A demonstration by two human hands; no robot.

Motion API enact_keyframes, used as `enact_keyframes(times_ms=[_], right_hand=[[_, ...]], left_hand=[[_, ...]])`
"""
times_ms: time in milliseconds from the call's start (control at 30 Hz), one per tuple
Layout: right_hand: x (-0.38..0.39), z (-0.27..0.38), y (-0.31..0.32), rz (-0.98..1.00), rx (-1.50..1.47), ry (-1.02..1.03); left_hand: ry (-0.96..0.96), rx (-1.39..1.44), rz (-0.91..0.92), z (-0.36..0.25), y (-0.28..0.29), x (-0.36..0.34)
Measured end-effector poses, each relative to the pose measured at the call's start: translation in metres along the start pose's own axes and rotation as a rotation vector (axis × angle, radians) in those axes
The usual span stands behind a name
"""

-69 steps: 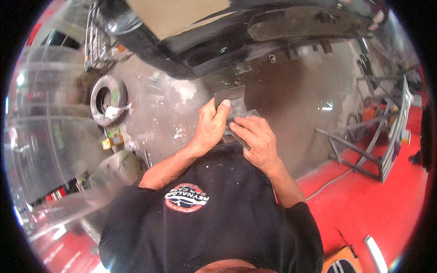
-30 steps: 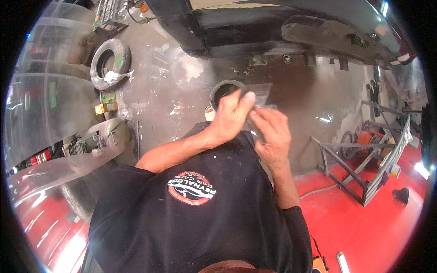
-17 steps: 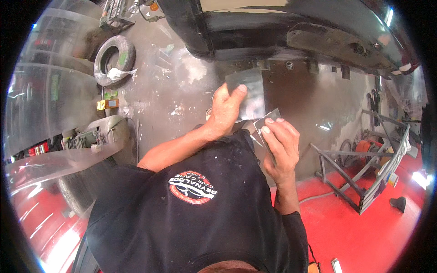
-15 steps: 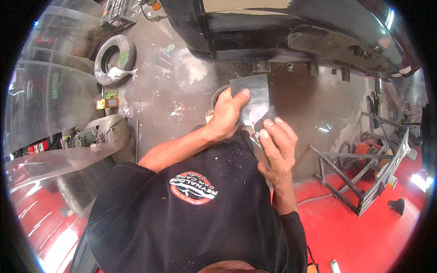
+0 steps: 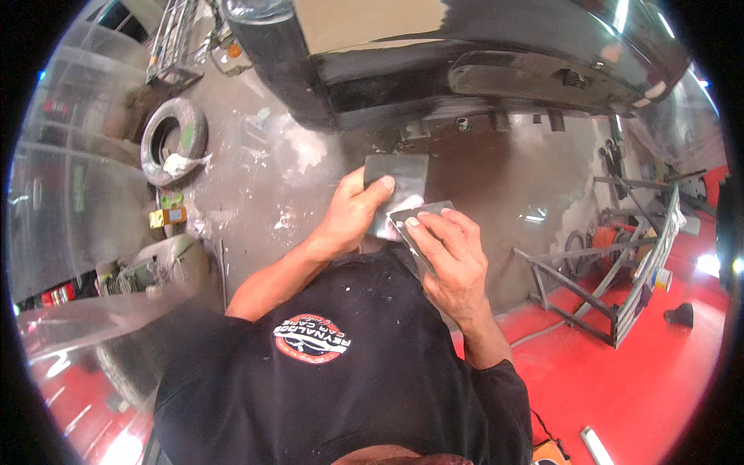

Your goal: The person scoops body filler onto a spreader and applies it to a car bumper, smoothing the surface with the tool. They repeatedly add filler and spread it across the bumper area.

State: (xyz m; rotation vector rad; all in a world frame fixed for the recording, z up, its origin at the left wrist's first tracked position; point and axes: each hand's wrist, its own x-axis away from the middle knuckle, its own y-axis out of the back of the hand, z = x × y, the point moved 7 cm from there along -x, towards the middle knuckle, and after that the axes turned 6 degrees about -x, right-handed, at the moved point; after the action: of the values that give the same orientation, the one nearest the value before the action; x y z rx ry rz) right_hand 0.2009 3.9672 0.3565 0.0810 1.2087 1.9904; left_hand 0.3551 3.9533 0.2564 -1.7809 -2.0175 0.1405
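Observation:
My left hand (image 5: 346,215) grips a flat grey rectangular plate (image 5: 404,170) by its left edge, thumb on top and the other fingers beneath. White paste (image 5: 406,204) lies on the lower part of the plate. In my right hand (image 5: 457,260) is a thin dark spreader (image 5: 439,208), pinched with the fingertips along its upper face. Paste clings to the spreader's left edge, which meets the plate's lower right area or hovers just over it; I cannot tell which. Both hands are in front of my chest, short of a dark car bumper (image 5: 387,89).
A tyre (image 5: 195,124) lies on the grey floor at the left, with a yellow box (image 5: 168,217) and a tank-shaped machine (image 5: 174,263) nearer me. Clear plastic sheeting (image 5: 70,163) hangs at far left. A metal frame (image 5: 577,311) stands on the right by the red floor (image 5: 620,387).
The spreader has turned flatter over the plate, its edge now in the paste area. My view has shifted, showing more of the car; both hands keep their holds.

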Motion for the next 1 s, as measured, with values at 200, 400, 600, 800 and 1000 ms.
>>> enact_keyframes(times_ms=[200, 400, 600, 800, 1000], right_hand=[[0.045, -0.067, 0.005, -0.147, 0.171, -0.103], [-0.002, -0.026, 0.011, -0.203, -0.016, -0.050], [0.019, -0.025, -0.002, 0.060, -0.089, -0.061], [0.018, 0.002, 0.024, -0.168, -0.153, 0.136], [0.018, -0.038, -0.011, -0.304, 0.024, 0.065]], left_hand=[[0.143, 0.259, 0.040, -0.012, -0.010, -0.002], [-0.189, -0.446, -0.028, -0.019, -0.024, 0.006], [-0.236, -0.448, -0.154, -0.016, -0.015, -0.006], [-0.225, -0.011, -0.197, -0.026, -0.004, -0.009], [0.149, 0.518, -0.043, 0.011, -0.006, -0.009]])
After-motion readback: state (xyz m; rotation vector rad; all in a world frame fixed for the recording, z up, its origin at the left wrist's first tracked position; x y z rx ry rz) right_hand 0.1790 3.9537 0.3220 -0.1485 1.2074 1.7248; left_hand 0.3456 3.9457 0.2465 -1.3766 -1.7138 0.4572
